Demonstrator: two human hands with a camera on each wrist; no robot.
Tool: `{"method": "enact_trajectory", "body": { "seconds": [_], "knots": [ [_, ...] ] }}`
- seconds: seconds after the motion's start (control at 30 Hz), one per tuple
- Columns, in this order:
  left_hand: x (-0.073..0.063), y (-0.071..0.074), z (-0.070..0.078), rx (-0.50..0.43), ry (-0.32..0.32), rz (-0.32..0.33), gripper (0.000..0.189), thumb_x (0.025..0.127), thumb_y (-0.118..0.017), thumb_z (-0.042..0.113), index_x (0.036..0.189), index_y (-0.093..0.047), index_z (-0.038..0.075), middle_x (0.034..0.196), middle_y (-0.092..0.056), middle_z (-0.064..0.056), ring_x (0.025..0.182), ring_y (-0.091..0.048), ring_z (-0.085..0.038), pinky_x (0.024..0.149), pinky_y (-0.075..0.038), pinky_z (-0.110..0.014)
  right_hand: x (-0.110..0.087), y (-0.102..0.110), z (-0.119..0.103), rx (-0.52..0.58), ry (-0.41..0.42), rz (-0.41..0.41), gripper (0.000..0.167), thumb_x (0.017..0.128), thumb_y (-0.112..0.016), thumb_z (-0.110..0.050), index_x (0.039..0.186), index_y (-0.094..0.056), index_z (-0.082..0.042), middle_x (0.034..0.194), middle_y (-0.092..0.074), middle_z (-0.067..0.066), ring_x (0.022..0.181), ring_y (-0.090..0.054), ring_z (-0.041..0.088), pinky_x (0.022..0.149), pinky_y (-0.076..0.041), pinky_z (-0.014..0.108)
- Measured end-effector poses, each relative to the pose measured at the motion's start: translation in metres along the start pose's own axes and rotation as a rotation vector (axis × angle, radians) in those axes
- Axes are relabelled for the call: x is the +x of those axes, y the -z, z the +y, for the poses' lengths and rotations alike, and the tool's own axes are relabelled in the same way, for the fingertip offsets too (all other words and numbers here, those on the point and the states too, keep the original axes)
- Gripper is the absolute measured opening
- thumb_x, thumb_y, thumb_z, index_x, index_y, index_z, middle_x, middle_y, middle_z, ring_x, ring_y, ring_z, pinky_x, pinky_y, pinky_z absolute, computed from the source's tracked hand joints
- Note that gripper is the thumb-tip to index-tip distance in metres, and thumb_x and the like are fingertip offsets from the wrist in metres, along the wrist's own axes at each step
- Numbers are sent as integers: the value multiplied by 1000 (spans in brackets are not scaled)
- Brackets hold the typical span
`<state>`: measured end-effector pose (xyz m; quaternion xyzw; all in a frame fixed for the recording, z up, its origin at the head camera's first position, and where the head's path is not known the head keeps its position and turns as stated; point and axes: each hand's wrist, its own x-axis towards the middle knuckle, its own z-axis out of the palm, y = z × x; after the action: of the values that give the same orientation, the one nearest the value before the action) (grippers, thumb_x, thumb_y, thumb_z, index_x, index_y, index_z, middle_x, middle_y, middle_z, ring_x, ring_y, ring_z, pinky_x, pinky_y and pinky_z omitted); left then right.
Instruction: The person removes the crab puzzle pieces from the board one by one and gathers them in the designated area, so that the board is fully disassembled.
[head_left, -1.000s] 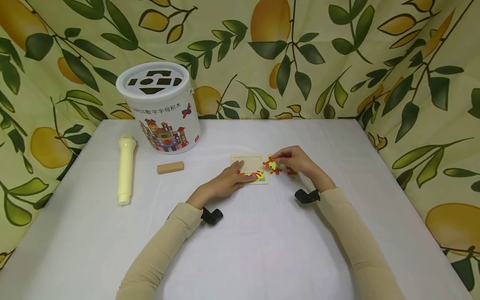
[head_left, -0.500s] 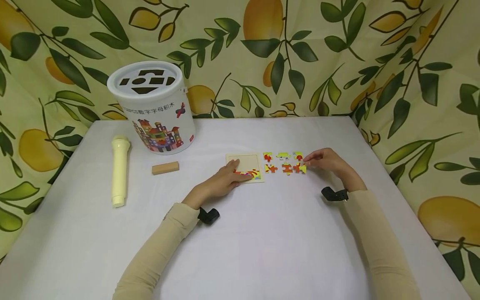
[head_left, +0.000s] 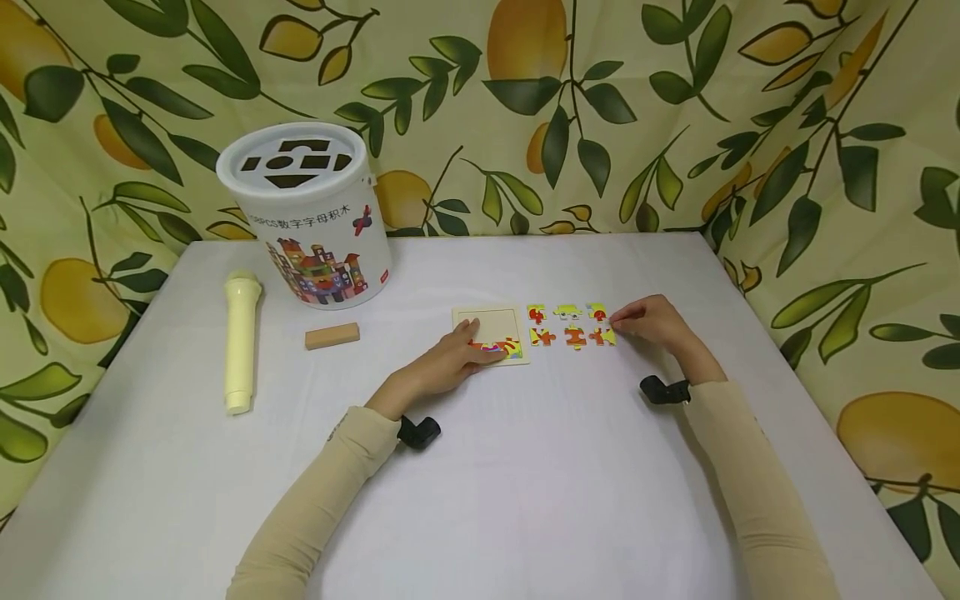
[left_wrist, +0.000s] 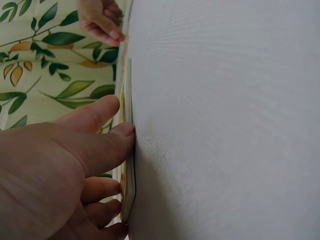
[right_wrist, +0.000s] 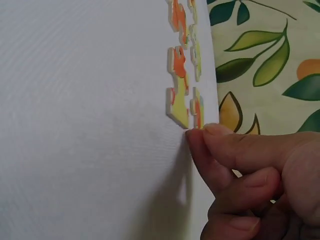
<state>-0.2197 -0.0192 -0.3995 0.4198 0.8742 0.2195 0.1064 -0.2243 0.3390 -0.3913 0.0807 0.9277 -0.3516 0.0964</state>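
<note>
Left fingers (left_wrist: 96, 115) touch a square wooden tray (head_left: 497, 323) beside knobbed puzzle pieces (head_left: 575, 337).

The bench (head_left: 525, 475) wears a white cloth, matt, and seen close from the left wrist it shows a fine woven texture. Behind hangs a printed curtain (head_left: 450, 50), also cloth, dull-surfaced and softly creased. The white tub (head_left: 315, 242) looks like smooth plastic with a faint sheen on its lid. The cream wand (head_left: 240, 346) seems plastic too, smooth and low in shine. The block (head_left: 332, 336) is bare wood, matt. Pale, plain wood appears again in the puzzle frame (head_left: 495, 323), while the puzzle pieces (right_wrist: 179, 102) have smooth coloured faces over pale, uncoloured edges. Both sleeves (head_left: 322, 492) are matt, lightly wrinkled fabric; the black wrist devices (head_left: 418, 433) resemble plastic.
</note>
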Motion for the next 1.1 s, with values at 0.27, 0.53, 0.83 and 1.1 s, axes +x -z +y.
{"method": "enact_trajectory", "body": {
  "seconds": [0.27, 0.53, 0.83, 1.1],
  "knots": [
    [-16, 10, -9, -55, 68, 40, 42, 91, -57, 13, 132, -51, 19, 147, -26, -25, 139, -21, -36, 111, -23, -49, -6, -5, -25, -21, 123, -6, 27, 90, -58, -18, 109, -64, 1, 106, -60, 18, 90, -47, 25, 70, -41, 28],
    [-28, 12, -27, -142, 146, 104, 55, 87, -63, 24, 136, -44, 7, 149, -30, -14, 140, -19, -33, 111, -20, -51, -4, -58, -85, -2, 296, -202, 22, 89, -59, -16, 105, -66, -3, 83, -61, 10, 65, -49, 17, 54, -41, 24],
    [-24, 11, -26, -126, 135, 106, 54, 87, -62, 26, 133, -46, 1, 148, -32, -14, 139, -21, -35, 110, -21, -53, -1, -107, -130, 26, 459, -299, 20, 89, -58, -12, 104, -67, -1, 83, -65, 7, 68, -50, 11, 61, -41, 22],
    [-26, 9, -24, -118, 164, 104, 53, 88, -62, 26, 133, -46, 2, 149, -31, -12, 139, -22, -34, 110, -22, -52, 0, -125, -136, 12, 485, -294, 20, 88, -59, -13, 104, -66, -2, 71, -61, 2, 61, -50, 7, 59, -40, 20]
  ]
}}
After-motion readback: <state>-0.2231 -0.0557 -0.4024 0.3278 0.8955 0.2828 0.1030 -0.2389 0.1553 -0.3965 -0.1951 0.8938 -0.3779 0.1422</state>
